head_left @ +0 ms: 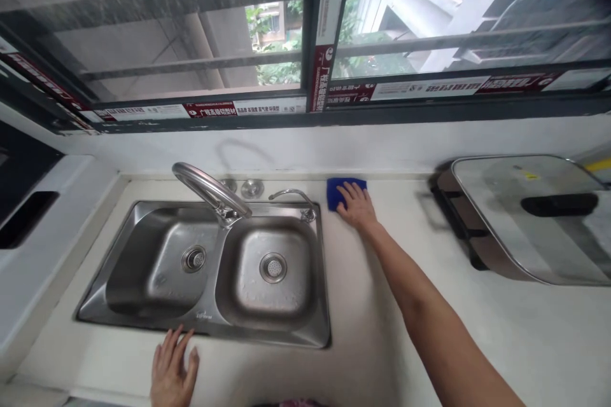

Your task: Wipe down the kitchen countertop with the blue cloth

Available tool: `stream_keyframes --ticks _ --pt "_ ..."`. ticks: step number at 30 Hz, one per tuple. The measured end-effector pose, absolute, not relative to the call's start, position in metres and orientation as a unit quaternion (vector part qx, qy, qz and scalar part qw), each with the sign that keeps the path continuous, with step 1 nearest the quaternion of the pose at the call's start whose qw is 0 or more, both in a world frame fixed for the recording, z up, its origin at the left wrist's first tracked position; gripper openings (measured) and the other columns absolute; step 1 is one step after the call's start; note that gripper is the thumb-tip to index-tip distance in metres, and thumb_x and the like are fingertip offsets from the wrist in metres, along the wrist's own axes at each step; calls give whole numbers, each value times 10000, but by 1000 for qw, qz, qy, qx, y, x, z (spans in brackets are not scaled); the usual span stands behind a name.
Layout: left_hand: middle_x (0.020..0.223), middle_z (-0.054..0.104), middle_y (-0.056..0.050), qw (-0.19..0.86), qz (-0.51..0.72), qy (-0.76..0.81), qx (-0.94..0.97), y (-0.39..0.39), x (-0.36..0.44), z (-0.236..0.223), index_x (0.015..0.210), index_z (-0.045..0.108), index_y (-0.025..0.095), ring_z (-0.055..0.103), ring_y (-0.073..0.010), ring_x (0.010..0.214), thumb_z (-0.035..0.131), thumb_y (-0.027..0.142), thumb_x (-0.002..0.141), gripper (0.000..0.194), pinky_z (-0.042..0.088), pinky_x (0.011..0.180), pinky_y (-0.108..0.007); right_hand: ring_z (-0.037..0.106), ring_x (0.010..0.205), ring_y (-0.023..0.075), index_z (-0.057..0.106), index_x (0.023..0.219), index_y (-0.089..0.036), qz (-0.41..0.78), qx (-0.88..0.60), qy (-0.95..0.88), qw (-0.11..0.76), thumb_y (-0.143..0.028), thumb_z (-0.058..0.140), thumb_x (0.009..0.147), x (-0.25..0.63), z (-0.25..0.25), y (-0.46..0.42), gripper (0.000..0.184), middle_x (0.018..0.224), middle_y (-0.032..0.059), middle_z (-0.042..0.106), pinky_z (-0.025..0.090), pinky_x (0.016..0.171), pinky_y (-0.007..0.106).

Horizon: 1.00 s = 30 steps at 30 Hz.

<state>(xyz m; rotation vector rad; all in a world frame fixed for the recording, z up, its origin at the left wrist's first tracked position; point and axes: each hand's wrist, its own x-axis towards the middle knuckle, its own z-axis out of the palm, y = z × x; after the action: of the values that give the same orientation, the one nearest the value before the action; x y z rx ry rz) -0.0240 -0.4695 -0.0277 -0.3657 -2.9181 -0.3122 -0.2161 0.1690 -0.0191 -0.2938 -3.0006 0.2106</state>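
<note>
A folded blue cloth (pixel 347 193) lies on the white countertop (pixel 353 305), near the wall and to the right of the sink. My right hand (pixel 358 206) holds it down, fingers laid over its top and thumb at its near edge. My left hand (pixel 174 369) rests on the counter before the sink, open and empty, its fingertips at the front rim. Between my hands sits the steel double-bowl sink (pixel 205 321), with a curved faucet (pixel 203 187) at the back and a thin small spout (pixel 291 193) on its right.
A large electric pan (pixel 487 222) with a glass lid stands on the right of the counter. Two round metal drain pieces (pixel 252 188) lie behind the sink. A window (pixel 191 111) runs above the back wall, and a white ledge (pixel 62 197) borders the left side.
</note>
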Motion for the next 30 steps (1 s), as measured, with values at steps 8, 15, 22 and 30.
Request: stream_keyframes --ticks 8,15,22,30 --pt "1412 597 -110 106 -110 -980 -126 -475 -25 -40 1275 633 233 442 -300 1421 426 429 959 426 316 1187 -543 174 1523 310 294 1566 -184 63 -297 -952 32 -406 283 964 -164 -10 200 641 1655 99 256 191 1229 583" --pt "1390 628 -88 125 -110 -979 -117 -466 -17 -33 1279 655 249 478 -289 1403 469 396 966 393 361 1174 -535 165 1526 359 320 1555 -135 80 -313 -945 52 -416 230 951 -103 -24 171 673 1641 157 266 178 1208 638" --pt "1411 615 -93 132 -123 -978 -103 -460 -9 -27 1295 650 247 489 -300 1395 498 336 965 374 366 1172 -583 224 1501 398 360 1539 -124 86 -235 -963 97 -447 251 927 -23 -44 134 701 1605 196 329 212 1172 682" --pt "1407 617 -93 138 -129 -977 -98 -456 -4 -22 1279 657 245 495 -294 1390 488 336 977 358 373 1169 -589 290 1484 402 374 1540 -162 86 -154 -973 147 -498 262 900 64 -62 80 731 1569 171 406 280 1135 696"
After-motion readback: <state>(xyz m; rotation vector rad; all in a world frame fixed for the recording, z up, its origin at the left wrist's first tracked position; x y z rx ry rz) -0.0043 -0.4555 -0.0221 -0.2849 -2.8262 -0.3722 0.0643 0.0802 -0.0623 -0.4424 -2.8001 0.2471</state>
